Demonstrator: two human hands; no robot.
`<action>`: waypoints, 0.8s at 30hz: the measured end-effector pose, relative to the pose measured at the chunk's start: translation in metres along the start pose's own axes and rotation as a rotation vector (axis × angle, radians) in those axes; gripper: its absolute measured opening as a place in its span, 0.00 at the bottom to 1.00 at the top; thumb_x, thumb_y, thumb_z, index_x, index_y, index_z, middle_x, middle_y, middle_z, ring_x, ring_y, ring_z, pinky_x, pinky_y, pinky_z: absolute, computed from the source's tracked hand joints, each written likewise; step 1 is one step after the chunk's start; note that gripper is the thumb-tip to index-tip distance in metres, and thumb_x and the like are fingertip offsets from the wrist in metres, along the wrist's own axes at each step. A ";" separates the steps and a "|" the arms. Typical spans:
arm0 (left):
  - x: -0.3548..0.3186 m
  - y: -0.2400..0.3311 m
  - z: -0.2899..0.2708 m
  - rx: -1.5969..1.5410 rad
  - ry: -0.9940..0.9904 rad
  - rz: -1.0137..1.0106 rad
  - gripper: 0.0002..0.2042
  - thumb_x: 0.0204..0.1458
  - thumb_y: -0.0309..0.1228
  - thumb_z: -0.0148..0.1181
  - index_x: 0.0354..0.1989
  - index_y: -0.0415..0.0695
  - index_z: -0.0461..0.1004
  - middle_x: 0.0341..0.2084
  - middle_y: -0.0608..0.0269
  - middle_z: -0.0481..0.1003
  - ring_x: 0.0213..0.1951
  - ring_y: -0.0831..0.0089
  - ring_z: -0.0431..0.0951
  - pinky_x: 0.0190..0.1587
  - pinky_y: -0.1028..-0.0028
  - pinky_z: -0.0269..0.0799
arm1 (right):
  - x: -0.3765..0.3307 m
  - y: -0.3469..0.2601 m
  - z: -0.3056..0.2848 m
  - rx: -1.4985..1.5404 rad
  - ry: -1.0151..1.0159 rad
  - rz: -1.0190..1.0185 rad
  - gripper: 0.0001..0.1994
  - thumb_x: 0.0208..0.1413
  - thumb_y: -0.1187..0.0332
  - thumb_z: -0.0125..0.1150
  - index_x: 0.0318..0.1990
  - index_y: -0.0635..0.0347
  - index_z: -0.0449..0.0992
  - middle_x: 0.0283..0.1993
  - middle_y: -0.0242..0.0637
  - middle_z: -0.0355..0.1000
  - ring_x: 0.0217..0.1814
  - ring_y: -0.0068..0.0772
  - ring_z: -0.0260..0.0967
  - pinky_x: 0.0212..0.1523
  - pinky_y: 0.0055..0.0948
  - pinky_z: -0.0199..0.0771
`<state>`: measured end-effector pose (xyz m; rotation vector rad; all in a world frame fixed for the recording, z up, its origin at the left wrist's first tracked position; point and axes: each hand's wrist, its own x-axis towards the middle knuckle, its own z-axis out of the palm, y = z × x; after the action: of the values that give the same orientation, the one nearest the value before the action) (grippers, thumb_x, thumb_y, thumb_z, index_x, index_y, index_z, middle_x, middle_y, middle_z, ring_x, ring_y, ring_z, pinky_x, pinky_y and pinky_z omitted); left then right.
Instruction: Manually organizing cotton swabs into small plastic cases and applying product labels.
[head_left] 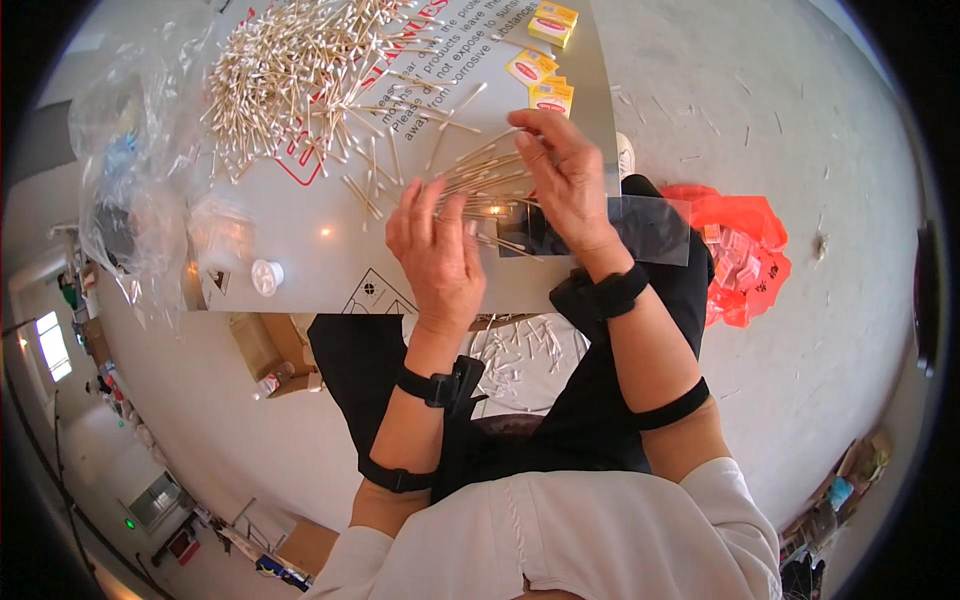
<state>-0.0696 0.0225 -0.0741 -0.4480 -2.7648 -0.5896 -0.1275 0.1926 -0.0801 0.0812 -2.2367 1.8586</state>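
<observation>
A loose fan of cotton swabs (pixel 490 177) lies on the grey table between my two hands. My left hand (pixel 435 245) rests at their left ends, its fingers slightly bent and apart. At the right ends is my right hand (pixel 570 175), with index finger and thumb parted around the tips. Neither hand visibly grips a swab; the undersides of the fingers are hidden. A large heap of cotton swabs (pixel 285 85) covers the far left of the table. Under my right wrist, a clear plastic sheet or bag (pixel 650 228) hangs over the table's edge.
Small yellow boxes (pixel 530 67) stand at the far right of the table (pixel 330 220). A white round cap (pixel 266 277) sits near the front left. Clear plastic wrap (pixel 150 190) drapes the left side. On the floor are a red bag (pixel 770 245) of small packs and a cardboard box (pixel 275 350).
</observation>
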 end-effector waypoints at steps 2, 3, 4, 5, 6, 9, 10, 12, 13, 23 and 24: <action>0.005 -0.005 -0.001 -0.034 0.011 -0.031 0.22 0.48 0.23 0.58 0.54 0.41 0.70 0.58 0.55 0.67 0.64 0.53 0.60 0.65 0.52 0.49 | -0.002 -0.002 -0.012 -0.075 0.035 0.047 0.07 0.49 0.72 0.65 0.34 0.63 0.76 0.34 0.43 0.73 0.37 0.48 0.71 0.39 0.37 0.72; 0.009 -0.005 -0.001 -0.072 0.023 -0.061 0.20 0.47 0.20 0.57 0.52 0.41 0.71 0.55 0.57 0.69 0.62 0.53 0.63 0.63 0.53 0.51 | -0.005 -0.004 -0.021 -0.077 0.035 0.047 0.07 0.49 0.72 0.65 0.34 0.63 0.76 0.34 0.43 0.73 0.37 0.48 0.71 0.39 0.37 0.72; 0.013 -0.005 -0.003 -0.068 0.024 -0.064 0.20 0.47 0.20 0.57 0.52 0.41 0.71 0.55 0.57 0.69 0.62 0.53 0.63 0.63 0.53 0.51 | -0.010 -0.009 -0.029 -0.202 -0.105 0.028 0.07 0.46 0.72 0.65 0.32 0.63 0.76 0.33 0.41 0.72 0.38 0.48 0.71 0.38 0.38 0.72; 0.016 -0.006 -0.005 -0.039 0.029 -0.054 0.20 0.46 0.19 0.56 0.52 0.41 0.71 0.56 0.57 0.68 0.62 0.52 0.63 0.64 0.54 0.51 | -0.013 -0.012 -0.033 -0.327 -0.246 0.007 0.07 0.43 0.72 0.66 0.30 0.62 0.75 0.31 0.40 0.71 0.38 0.47 0.70 0.38 0.39 0.72; 0.018 -0.003 -0.004 -0.021 0.033 -0.039 0.21 0.46 0.19 0.56 0.52 0.41 0.71 0.57 0.56 0.68 0.62 0.52 0.63 0.64 0.54 0.51 | -0.018 -0.010 -0.037 -0.423 -0.238 -0.113 0.07 0.39 0.73 0.65 0.27 0.61 0.74 0.29 0.38 0.69 0.37 0.47 0.70 0.37 0.42 0.71; 0.014 -0.004 -0.005 0.015 0.046 -0.045 0.21 0.46 0.18 0.54 0.52 0.41 0.72 0.57 0.56 0.68 0.62 0.52 0.63 0.65 0.55 0.51 | -0.022 -0.005 -0.032 -0.592 -0.257 -0.331 0.07 0.40 0.76 0.65 0.27 0.62 0.73 0.30 0.39 0.69 0.35 0.44 0.68 0.35 0.36 0.70; 0.011 -0.006 -0.005 0.013 0.045 -0.043 0.21 0.46 0.18 0.54 0.52 0.41 0.72 0.57 0.56 0.68 0.62 0.52 0.63 0.65 0.55 0.51 | -0.023 -0.002 -0.032 -0.594 -0.255 -0.330 0.07 0.40 0.76 0.65 0.27 0.62 0.73 0.30 0.39 0.69 0.35 0.44 0.68 0.35 0.36 0.70; 0.003 -0.012 -0.009 -0.021 0.116 -0.106 0.21 0.46 0.17 0.54 0.52 0.41 0.72 0.57 0.55 0.69 0.63 0.51 0.62 0.65 0.56 0.51 | -0.022 0.000 -0.030 -0.606 -0.200 -0.328 0.06 0.40 0.77 0.64 0.25 0.61 0.72 0.29 0.39 0.68 0.35 0.45 0.68 0.35 0.37 0.70; -0.002 -0.017 -0.013 -0.017 0.116 -0.106 0.21 0.46 0.17 0.54 0.52 0.41 0.72 0.57 0.55 0.69 0.63 0.51 0.62 0.65 0.56 0.51 | -0.023 -0.002 -0.031 -0.603 -0.201 -0.329 0.06 0.40 0.77 0.64 0.25 0.61 0.72 0.29 0.39 0.68 0.35 0.45 0.68 0.35 0.37 0.70; -0.020 -0.054 -0.040 -0.061 0.214 -0.192 0.17 0.46 0.15 0.54 0.47 0.40 0.73 0.51 0.55 0.73 0.59 0.53 0.67 0.62 0.57 0.59 | -0.075 -0.040 -0.018 -0.356 -0.588 -0.346 0.11 0.37 0.75 0.68 0.26 0.60 0.69 0.27 0.40 0.67 0.36 0.47 0.69 0.34 0.41 0.70; -0.019 -0.053 -0.040 -0.059 0.215 -0.193 0.17 0.46 0.15 0.54 0.47 0.40 0.73 0.51 0.55 0.73 0.59 0.53 0.67 0.62 0.57 0.59 | -0.077 -0.041 -0.015 -0.363 -0.547 -0.331 0.12 0.37 0.74 0.69 0.26 0.60 0.68 0.27 0.39 0.66 0.36 0.47 0.69 0.34 0.41 0.70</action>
<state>-0.0624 -0.0456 -0.0633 -0.1208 -2.6061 -0.7197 -0.0430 0.1911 -0.0543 0.9305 -2.6561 1.3423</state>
